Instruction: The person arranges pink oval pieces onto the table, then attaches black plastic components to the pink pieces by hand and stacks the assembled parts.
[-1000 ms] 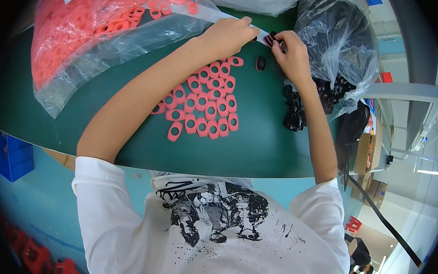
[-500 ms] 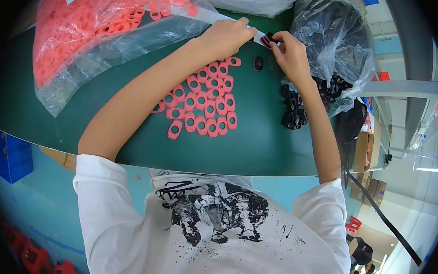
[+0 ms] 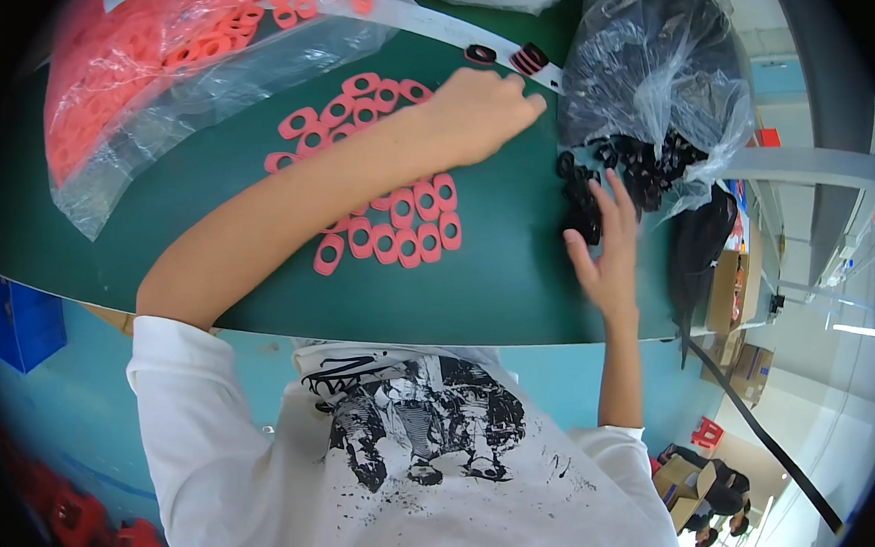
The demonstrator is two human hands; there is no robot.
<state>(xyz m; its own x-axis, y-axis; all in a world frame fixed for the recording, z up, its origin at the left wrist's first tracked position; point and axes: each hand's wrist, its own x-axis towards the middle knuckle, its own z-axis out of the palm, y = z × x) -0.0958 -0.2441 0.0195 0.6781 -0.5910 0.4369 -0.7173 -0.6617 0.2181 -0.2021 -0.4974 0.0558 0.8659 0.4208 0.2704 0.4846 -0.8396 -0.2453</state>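
Observation:
My left hand is over the green table with its fingers curled down and closed; whatever they hold is hidden beneath it. Pink oval rings lie flat in rough rows under and around my left forearm. Just beyond this hand, a single black-and-pink piece and a small stack of black-and-pink pieces rest on a white strip. On the right, my right hand has its fingers apart beside a pile of small black parts, thumb near the pile's front edge.
A clear plastic bag full of pink rings covers the far left of the table. At the far right stands a clear bag of black parts, spilling some out. A blue bin is beyond the left edge.
Both hands have left the white strip. The left came nearer, over where a loose black piece lay; the right dropped down to the black parts, opening. A black-and-pink piece now shows on the strip.

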